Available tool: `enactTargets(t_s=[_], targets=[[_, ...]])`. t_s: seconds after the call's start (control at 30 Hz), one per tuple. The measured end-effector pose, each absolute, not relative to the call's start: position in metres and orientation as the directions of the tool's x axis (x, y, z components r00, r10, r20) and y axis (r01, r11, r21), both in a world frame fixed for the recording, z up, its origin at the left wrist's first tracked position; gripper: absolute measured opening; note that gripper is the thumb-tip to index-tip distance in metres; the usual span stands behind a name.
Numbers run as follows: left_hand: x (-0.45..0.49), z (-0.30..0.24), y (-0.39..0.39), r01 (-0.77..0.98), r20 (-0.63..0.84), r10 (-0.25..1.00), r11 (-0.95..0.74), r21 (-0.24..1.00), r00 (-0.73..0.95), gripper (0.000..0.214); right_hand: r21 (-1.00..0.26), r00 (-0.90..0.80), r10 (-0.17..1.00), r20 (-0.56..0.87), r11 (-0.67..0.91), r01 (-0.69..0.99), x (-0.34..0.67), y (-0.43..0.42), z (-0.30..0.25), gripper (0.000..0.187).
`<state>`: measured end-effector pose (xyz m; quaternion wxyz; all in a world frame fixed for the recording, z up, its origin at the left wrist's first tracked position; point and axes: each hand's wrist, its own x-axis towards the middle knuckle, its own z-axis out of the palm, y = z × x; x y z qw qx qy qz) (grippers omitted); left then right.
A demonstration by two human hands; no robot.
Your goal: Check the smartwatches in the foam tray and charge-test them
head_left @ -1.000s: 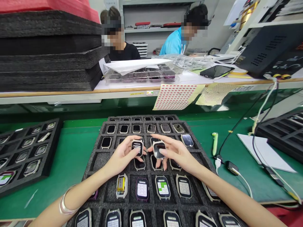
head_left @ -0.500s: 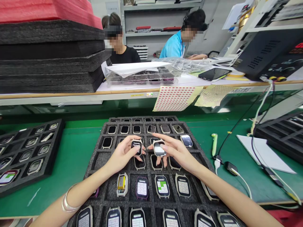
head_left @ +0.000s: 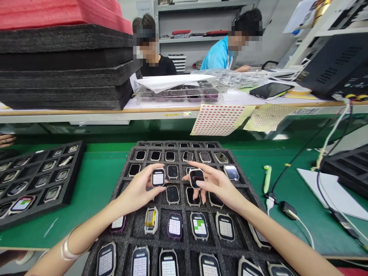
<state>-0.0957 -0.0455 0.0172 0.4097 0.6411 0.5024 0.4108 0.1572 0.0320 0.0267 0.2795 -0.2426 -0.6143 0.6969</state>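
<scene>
My left hand (head_left: 143,184) is closed on the edges of a strapless smartwatch (head_left: 158,177) whose screen shows a white list. Thumb and fingers of my right hand (head_left: 216,186) grip a second smartwatch (head_left: 197,178) with a dark screen. Both are held just above a black foam tray (head_left: 133,222) of similar watch bodies. Below my hands, a dark-screened watch (head_left: 172,194) sits in a slot. Nearer rows hold lit watches, among them a purple-framed one (head_left: 174,226) and one with green blocks on screen (head_left: 199,226). An opened watch body (head_left: 150,219) shows a yellow battery.
Another foam tray of watches (head_left: 67,184) lies at left, with someone's hand (head_left: 7,140) behind it. Cables and a small black charger (head_left: 288,210) lie right, beside a light-green pen-like tool (head_left: 267,179). Foam stacks (head_left: 66,76) and a phone (head_left: 271,91) occupy the shelf; two people sit beyond.
The left watch's screen went from dark with text to a white list, and my left thumb came off its screen. The right watch's screen turned from bright to dark. The view shifted slightly.
</scene>
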Motion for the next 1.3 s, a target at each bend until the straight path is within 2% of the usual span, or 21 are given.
enactTargets(t_s=[0.07, 0.13, 0.23, 0.33, 0.43, 0.5, 0.6, 0.67, 0.8, 0.93, 1.03, 1.13, 1.2, 1.3], targets=[[-0.120, 0.015, -0.053, 0.585, 0.164, 0.976, -0.219, 0.781, 0.146, 0.047, -0.991, -0.733, 0.680, 0.006, -0.092, -0.094, 0.157, 0.033, 0.026, 0.063], [-0.145, 0.014, -0.060, 0.740, 0.158, 0.968, -0.251, 0.625, 0.195, 0.046, -0.992, -0.735, 0.679, 0.006, -0.091, -0.092, 0.157, 0.033, 0.026, 0.063], [-0.174, 0.014, -0.069, 0.808, 0.070, 0.960, -0.267, 0.526, 0.271, 0.046, -0.993, -0.735, 0.678, 0.005, -0.085, -0.086, 0.155, 0.034, 0.025, 0.062], [-0.179, 0.019, -0.076, 0.866, 0.007, 0.956, -0.269, 0.422, 0.294, 0.059, -0.993, -0.729, 0.684, -0.001, -0.088, -0.081, 0.153, 0.034, 0.027, 0.060], [-0.158, 0.027, -0.086, 0.944, 0.090, 0.971, -0.236, 0.231, 0.221, 0.064, -0.992, -0.719, 0.695, -0.012, -0.101, -0.081, 0.152, 0.033, 0.029, 0.059], [-0.136, 0.032, -0.095, 0.935, 0.139, 0.946, -0.315, 0.162, 0.294, 0.061, -0.991, -0.717, 0.697, -0.018, -0.106, -0.078, 0.152, 0.033, 0.030, 0.058], [-0.108, 0.034, -0.110, 0.811, 0.093, 0.825, -0.565, 0.151, 0.558, 0.060, -0.992, -0.716, 0.697, -0.025, -0.106, -0.068, 0.152, 0.033, 0.029, 0.056], [-0.100, 0.031, -0.117, 0.752, 0.116, 0.765, -0.644, 0.139, 0.633, 0.057, -0.992, -0.716, 0.697, -0.029, -0.105, -0.063, 0.153, 0.034, 0.028, 0.056], [-0.112, 0.026, -0.120, 0.740, 0.257, 0.734, -0.666, 0.092, 0.629, 0.035, -0.993, -0.726, 0.687, -0.031, -0.106, -0.058, 0.153, 0.034, 0.026, 0.054], [-0.129, 0.029, -0.111, 0.812, 0.322, 0.804, -0.564, 0.147, 0.500, 0.014, -0.992, -0.738, 0.674, -0.037, -0.111, -0.053, 0.152, 0.035, 0.025, 0.054], [-0.122, 0.029, -0.097, 0.897, 0.230, 0.896, -0.418, 0.146, 0.380, 0.019, -0.992, -0.748, 0.661, -0.049, -0.123, -0.044, 0.152, 0.035, 0.025, 0.058], [-0.106, 0.028, -0.079, 0.953, 0.044, 0.953, -0.302, 0.036, 0.300, 0.022, -0.985, -0.758, 0.649, -0.062, -0.164, -0.060, 0.152, 0.034, 0.025, 0.060], [-0.098, 0.029, -0.068, 0.961, -0.063, 0.959, -0.276, -0.016, 0.275, 0.020, -0.975, -0.758, 0.649, -0.062, -0.204, -0.094, 0.152, 0.033, 0.027, 0.059], [-0.099, 0.032, -0.055, 0.949, -0.124, 0.941, -0.316, 0.003, 0.314, 0.023, -0.964, -0.765, 0.643, -0.046, -0.229, -0.135, 0.153, 0.032, 0.029, 0.057]])
